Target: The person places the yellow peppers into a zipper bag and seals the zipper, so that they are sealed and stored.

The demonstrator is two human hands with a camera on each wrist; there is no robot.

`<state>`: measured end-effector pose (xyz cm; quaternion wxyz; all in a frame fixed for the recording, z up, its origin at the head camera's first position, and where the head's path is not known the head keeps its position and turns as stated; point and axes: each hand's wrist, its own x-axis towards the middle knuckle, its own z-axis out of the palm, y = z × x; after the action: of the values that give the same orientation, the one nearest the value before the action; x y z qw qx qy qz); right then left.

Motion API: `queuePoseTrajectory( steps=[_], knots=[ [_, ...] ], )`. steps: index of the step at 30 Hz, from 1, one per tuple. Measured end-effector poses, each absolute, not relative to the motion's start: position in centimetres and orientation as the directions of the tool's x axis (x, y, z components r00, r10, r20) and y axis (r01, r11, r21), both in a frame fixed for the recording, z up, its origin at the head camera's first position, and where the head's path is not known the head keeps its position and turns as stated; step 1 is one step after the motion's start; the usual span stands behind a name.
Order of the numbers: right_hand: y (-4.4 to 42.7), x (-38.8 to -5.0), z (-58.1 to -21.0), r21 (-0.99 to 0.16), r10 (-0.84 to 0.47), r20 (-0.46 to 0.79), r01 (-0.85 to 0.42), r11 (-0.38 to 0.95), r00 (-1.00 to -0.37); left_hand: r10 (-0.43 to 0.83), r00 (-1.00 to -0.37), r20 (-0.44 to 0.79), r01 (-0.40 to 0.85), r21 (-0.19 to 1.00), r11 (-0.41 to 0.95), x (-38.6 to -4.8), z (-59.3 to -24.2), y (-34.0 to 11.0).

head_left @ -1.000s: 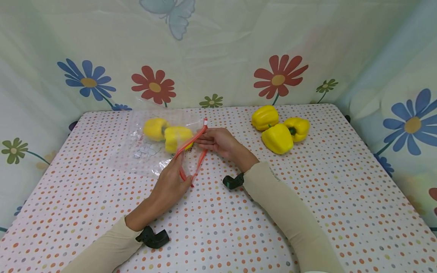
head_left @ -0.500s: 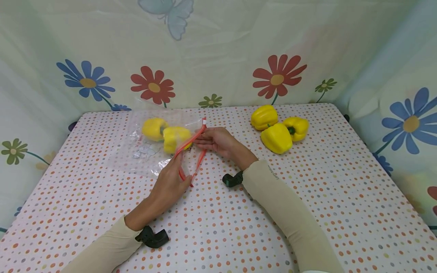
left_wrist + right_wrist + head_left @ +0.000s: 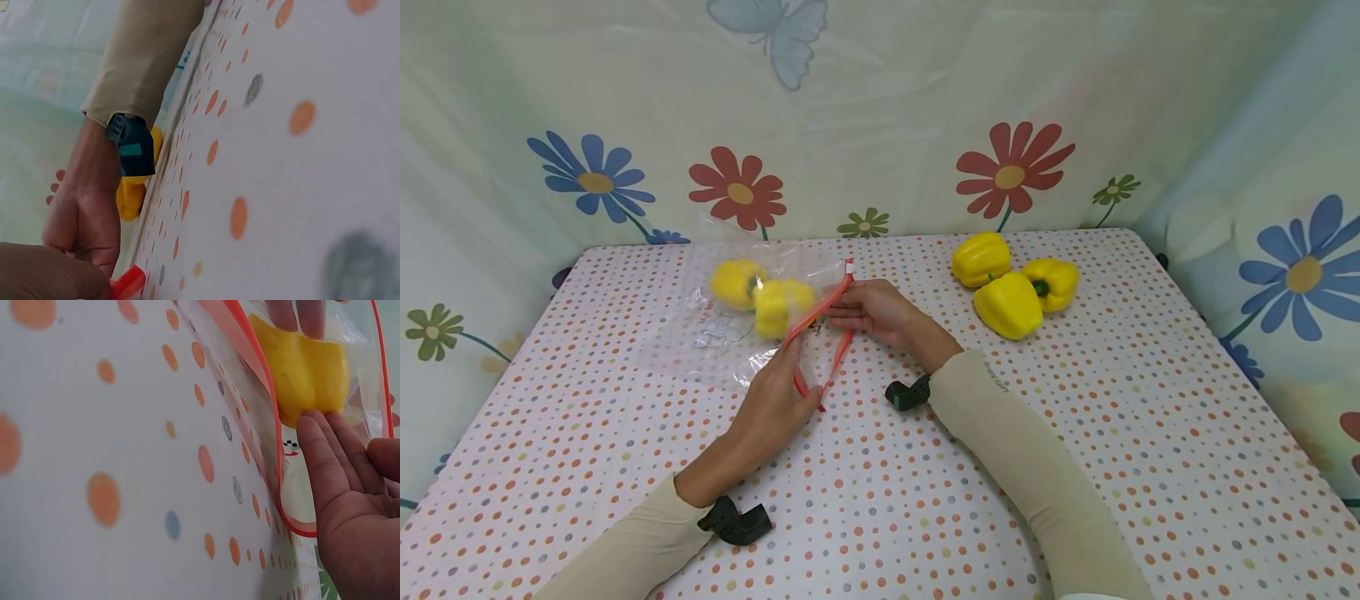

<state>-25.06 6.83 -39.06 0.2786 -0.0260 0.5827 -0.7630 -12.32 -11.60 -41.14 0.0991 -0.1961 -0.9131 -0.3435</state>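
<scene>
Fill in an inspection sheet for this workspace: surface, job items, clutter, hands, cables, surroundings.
Surface: white tablecloth with multicoloured dots.
Job's things: clear plastic bag with red zip edging, two yellow bell peppers inside; three loose yellow bell peppers grouped to the right.
Clutter: small dark object past the table's left edge, unidentifiable.
Hands: left hand grips the bag's edge; right hand has fingers extended at its mouth, pepper contact unclear.
Cables: nothing seen.
Surroundings: pale curtain with flower and butterfly prints.

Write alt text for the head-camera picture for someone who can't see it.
The left hand holds the red rim of a clear bag containing two yellow peppers; the right hand is partly inside its opening. Three more peppers sit to the right on a dotted tablecloth.
</scene>
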Motion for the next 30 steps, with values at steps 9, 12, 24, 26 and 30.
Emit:
queuePoseTrajectory(
  steps=[9,12,24,26,30],
  knots=[
    [6.5,-25.2,-39.1,-0.910,-0.470,-0.274,0.385,-0.157,-0.839,0.295,-0.905,0.307,0.425,0.606,0.673,-12.3,-41.0,-11.5],
    [6.5,-25.2,-39.1,-0.910,-0.473,-0.274,0.385,-0.155,-0.837,0.297,-0.904,0.307,0.426,0.606,0.671,-12.3,-41.0,-11.5],
    [7.5,-24.7,-39.2,-0.904,-0.465,-0.288,0.398,-0.156,-0.837,0.292,-0.903,0.315,0.429,0.614,0.663,-12.4,-41.1,-11.6],
    [7.9,-24.6,-39.2,-0.907,-0.460,-0.291,0.395,-0.146,-0.839,0.290,-0.905,0.311,0.424,0.614,0.666,-12.5,-41.1,-11.6],
    [9.0,-24.3,-39.0,-0.912,-0.472,-0.280,0.385,-0.142,-0.836,0.286,-0.909,0.303,0.415,0.612,0.673,-12.5,-41.1,-11.6]
  ],
)
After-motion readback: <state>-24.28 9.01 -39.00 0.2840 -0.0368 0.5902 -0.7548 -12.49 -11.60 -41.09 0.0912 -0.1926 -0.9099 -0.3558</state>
